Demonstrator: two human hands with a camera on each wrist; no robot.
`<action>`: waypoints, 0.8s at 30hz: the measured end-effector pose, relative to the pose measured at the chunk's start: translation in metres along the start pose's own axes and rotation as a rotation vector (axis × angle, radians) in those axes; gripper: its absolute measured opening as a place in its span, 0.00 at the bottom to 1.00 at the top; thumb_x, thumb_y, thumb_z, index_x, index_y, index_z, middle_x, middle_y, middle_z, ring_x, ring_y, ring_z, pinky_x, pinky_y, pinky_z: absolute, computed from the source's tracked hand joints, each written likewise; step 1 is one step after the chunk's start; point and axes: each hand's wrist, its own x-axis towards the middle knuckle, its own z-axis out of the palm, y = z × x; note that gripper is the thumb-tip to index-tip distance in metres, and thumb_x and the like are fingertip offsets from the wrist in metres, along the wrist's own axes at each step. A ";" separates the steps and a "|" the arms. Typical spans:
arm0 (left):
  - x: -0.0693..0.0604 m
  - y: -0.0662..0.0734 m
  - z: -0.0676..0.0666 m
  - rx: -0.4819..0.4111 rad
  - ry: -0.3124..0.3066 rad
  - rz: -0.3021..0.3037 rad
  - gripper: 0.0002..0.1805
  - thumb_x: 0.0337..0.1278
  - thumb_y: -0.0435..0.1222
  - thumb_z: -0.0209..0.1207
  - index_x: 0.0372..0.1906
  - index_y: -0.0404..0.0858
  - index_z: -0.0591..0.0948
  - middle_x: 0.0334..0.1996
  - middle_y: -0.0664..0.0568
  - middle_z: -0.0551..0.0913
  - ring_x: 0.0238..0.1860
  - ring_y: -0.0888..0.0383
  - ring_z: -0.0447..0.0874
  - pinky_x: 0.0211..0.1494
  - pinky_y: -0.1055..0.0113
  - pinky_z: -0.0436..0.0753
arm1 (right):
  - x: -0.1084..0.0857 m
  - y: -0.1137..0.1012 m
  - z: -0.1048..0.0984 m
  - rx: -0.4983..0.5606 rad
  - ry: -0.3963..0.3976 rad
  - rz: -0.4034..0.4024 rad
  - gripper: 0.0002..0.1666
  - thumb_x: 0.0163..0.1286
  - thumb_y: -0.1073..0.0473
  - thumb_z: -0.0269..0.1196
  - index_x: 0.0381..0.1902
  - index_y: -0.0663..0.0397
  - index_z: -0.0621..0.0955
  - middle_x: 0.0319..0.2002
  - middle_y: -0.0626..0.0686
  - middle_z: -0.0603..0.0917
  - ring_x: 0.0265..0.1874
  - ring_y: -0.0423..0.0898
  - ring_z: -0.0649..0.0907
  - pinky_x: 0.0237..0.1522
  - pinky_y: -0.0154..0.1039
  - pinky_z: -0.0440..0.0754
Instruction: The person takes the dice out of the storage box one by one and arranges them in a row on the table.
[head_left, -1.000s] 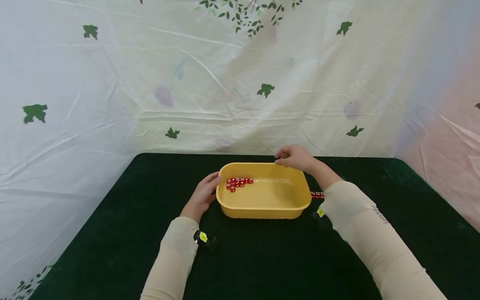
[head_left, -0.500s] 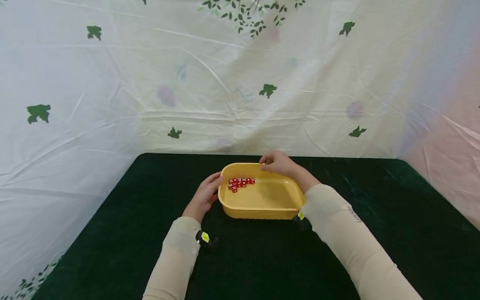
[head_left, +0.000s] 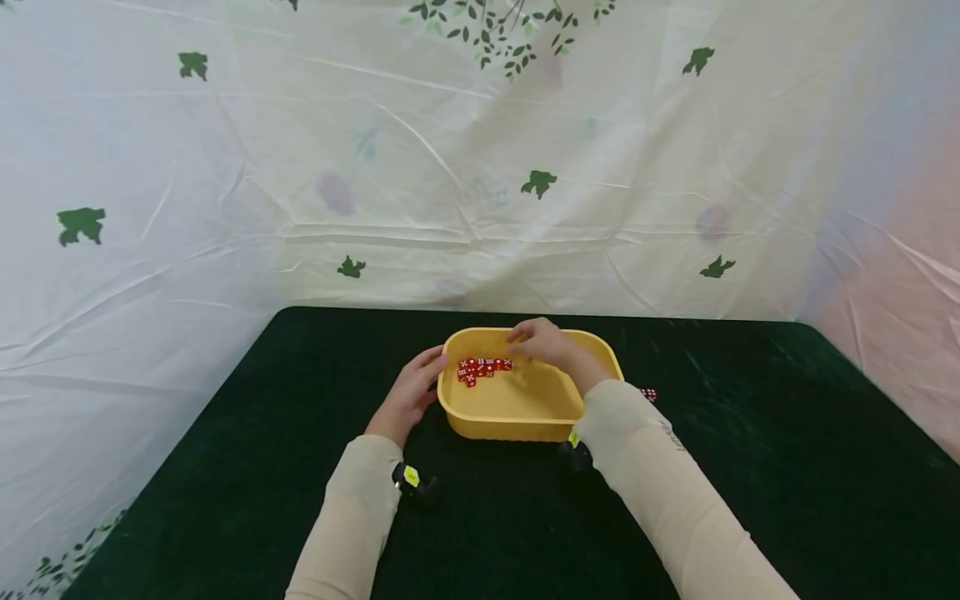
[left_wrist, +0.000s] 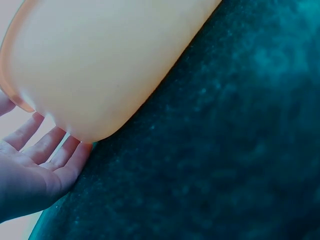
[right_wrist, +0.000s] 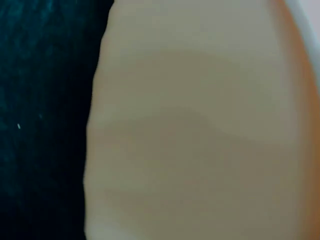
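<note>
A yellow plastic basin (head_left: 498, 429) stands on the dark green cloth. Several red dice with white pips (head_left: 480, 368) lie clustered on its floor at the left. My left hand (head_left: 408, 387) holds the basin's left end, thumb at the rim; in the left wrist view its fingers (left_wrist: 62, 150) lie spread against the outer wall. Over the basin, right of the dice, reaches my right hand (head_left: 551, 343), thumb and fingers bent toward each other. Whether something small sits between its fingertips cannot be seen. The right wrist view shows the basin's wall (right_wrist: 190, 150), not the hand.
More red dice (head_left: 648, 394) lie on the cloth just right of the basin, partly hidden by the right sleeve (head_left: 637, 433). Behind the table (head_left: 720, 450) hangs a pale curtain (head_left: 450, 167) with green leaf and bird prints.
My right hand has moved left and lower, from above the basin's far right rim to over its inside near the dice. The left hand and the basin stay put.
</note>
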 end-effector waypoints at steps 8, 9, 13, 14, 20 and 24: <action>-0.002 0.001 0.000 0.002 0.002 -0.005 0.20 0.57 0.42 0.50 0.55 0.43 0.68 0.54 0.50 0.66 0.53 0.52 0.63 0.51 0.55 0.66 | 0.001 0.005 0.008 0.070 -0.030 0.018 0.18 0.58 0.66 0.57 0.45 0.71 0.73 0.31 0.64 0.78 0.29 0.56 0.76 0.36 0.46 0.73; -0.002 0.001 0.000 0.001 0.002 -0.005 0.20 0.57 0.42 0.50 0.55 0.43 0.68 0.54 0.50 0.66 0.53 0.52 0.63 0.52 0.55 0.66 | 0.001 0.006 0.010 0.069 -0.030 0.019 0.17 0.58 0.66 0.57 0.45 0.71 0.73 0.30 0.64 0.78 0.28 0.55 0.76 0.35 0.45 0.73; -0.003 0.001 0.001 0.003 0.004 -0.008 0.20 0.57 0.42 0.50 0.55 0.43 0.68 0.54 0.51 0.66 0.53 0.52 0.63 0.52 0.54 0.66 | 0.002 0.011 0.014 0.049 -0.021 0.029 0.17 0.58 0.65 0.58 0.44 0.70 0.74 0.29 0.60 0.79 0.25 0.53 0.76 0.33 0.42 0.74; -0.003 0.001 0.001 0.003 0.005 -0.009 0.20 0.57 0.42 0.50 0.55 0.43 0.68 0.54 0.51 0.66 0.53 0.52 0.63 0.52 0.55 0.66 | 0.002 0.011 0.015 0.046 -0.018 0.031 0.17 0.58 0.66 0.58 0.44 0.70 0.74 0.29 0.59 0.79 0.24 0.53 0.76 0.32 0.42 0.75; -0.002 0.001 0.001 -0.002 0.018 -0.013 0.20 0.57 0.42 0.50 0.55 0.43 0.68 0.54 0.51 0.67 0.53 0.53 0.63 0.52 0.55 0.66 | 0.002 0.012 0.019 0.055 -0.010 0.074 0.16 0.58 0.66 0.57 0.44 0.69 0.74 0.30 0.59 0.79 0.20 0.50 0.75 0.29 0.41 0.76; -0.002 0.001 0.002 -0.006 0.022 -0.017 0.20 0.57 0.42 0.50 0.55 0.43 0.68 0.54 0.51 0.67 0.53 0.52 0.63 0.52 0.54 0.66 | 0.002 0.014 0.019 0.057 -0.012 0.110 0.16 0.59 0.65 0.57 0.45 0.67 0.75 0.31 0.58 0.78 0.22 0.47 0.75 0.28 0.37 0.75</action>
